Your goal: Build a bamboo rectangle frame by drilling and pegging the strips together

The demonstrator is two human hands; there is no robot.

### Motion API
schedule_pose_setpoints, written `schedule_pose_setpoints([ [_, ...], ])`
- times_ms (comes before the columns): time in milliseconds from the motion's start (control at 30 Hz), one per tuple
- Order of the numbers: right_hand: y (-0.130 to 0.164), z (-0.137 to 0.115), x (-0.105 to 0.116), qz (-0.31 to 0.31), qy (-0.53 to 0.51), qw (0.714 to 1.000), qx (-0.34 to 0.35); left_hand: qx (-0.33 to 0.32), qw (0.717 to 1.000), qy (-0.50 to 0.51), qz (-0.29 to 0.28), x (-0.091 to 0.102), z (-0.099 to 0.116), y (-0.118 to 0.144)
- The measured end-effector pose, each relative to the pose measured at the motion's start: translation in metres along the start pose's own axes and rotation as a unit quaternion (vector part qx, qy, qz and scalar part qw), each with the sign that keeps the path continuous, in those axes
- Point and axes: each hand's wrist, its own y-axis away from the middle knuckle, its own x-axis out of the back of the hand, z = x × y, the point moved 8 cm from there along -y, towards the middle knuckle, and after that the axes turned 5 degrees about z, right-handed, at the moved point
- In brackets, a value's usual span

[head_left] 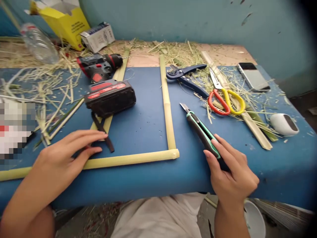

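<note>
My right hand (232, 172) is closed round a green and black utility knife (202, 132), its blade bare and pointing away to the upper left. On the left, my left hand (66, 152) reaches over a pale bamboo stick (128, 159), thumb and forefinger apart. Its forefinger tip meets a thin dark strip (109, 144); the other fingers are partly hidden. A second bamboo stick (167, 109) joins the first at the right corner. Just beyond my left hand, a cordless drill (109, 96) lies across further bamboo (121, 71).
Blue pruning shears (189, 77), red and yellow-handled scissors (223, 99), a split bamboo strip (255, 130), a phone (254, 76) and a white rounded device (283, 124) lie right. Shavings cover the back, near a plastic bottle (39, 43), yellow box (65, 24) and white box (98, 37).
</note>
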Motion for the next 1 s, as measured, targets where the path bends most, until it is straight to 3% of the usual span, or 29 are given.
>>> schedule_pose_setpoints([
  [167, 0.003, 0.003, 0.000, 0.004, 0.020, 1.000, -0.014, 0.085, 0.994, -0.059, 0.023, 0.028, -0.021, 0.000],
  [367, 0.005, 0.002, -0.001, 0.008, 0.020, 1.000, -0.012, 0.120, 0.992, 0.026, -0.035, 0.023, -0.038, 0.000],
  [467, 0.004, 0.001, -0.001, 0.007, 0.026, 1.000, -0.014, 0.113, 0.992, 0.041, -0.030, 0.020, -0.038, -0.003],
  [667, 0.005, 0.000, -0.002, 0.004, 0.027, 0.999, -0.021, 0.042, 0.997, 0.055, -0.042, 0.008, -0.017, -0.010],
  [833, 0.006, 0.001, -0.002, 0.000, 0.033, 0.999, -0.026, 0.035, 0.998, 0.023, 0.049, 0.030, -0.014, -0.019],
  [1000, 0.006, 0.000, -0.001, 0.003, 0.035, 0.999, -0.020, 0.076, 0.997, 0.020, -0.026, 0.020, -0.024, -0.023],
])
